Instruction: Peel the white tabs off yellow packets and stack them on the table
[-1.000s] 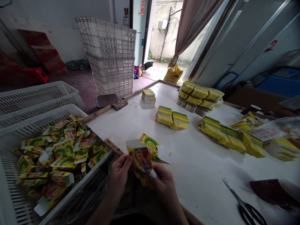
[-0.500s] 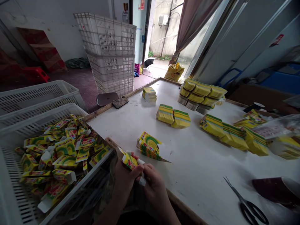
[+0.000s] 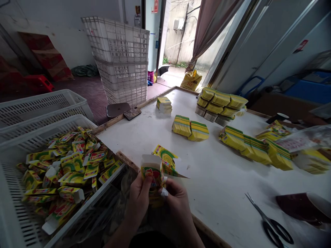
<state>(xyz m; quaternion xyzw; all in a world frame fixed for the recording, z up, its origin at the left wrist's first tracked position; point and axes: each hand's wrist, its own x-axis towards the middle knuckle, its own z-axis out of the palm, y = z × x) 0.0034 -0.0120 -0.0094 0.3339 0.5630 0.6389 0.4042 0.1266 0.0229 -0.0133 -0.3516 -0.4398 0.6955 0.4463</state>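
Between my two hands, at the near edge of the table, is a small yellow carton [image 3: 153,171] with a white flap standing up at its top. My left hand [image 3: 138,194] grips its left side, the thumb lying across the printed front. At the lower right side of the carton, my right hand [image 3: 177,198] pinches its edge, with white wrapping on a fingertip. Just behind lies a small stack of flat yellow cartons [image 3: 168,156], partly covered by the held one. To the left, a white crate [image 3: 7,193] holds many folded cartons [image 3: 72,162] in a loose heap.
Bundled flat cartons stand mid-table [image 3: 190,128], in a row at right [image 3: 254,148] and in a tall pile [image 3: 221,103] behind. Black-handled scissors [image 3: 269,220] lie at the near right, beside a dark cup-like object [image 3: 302,208]. A phone [image 3: 132,113] rests on the left edge. Stacked crates [image 3: 121,62] stand beyond.
The carton has turned upright and opened out, its front and white top flap now facing me. My right hand has shifted to its right side.
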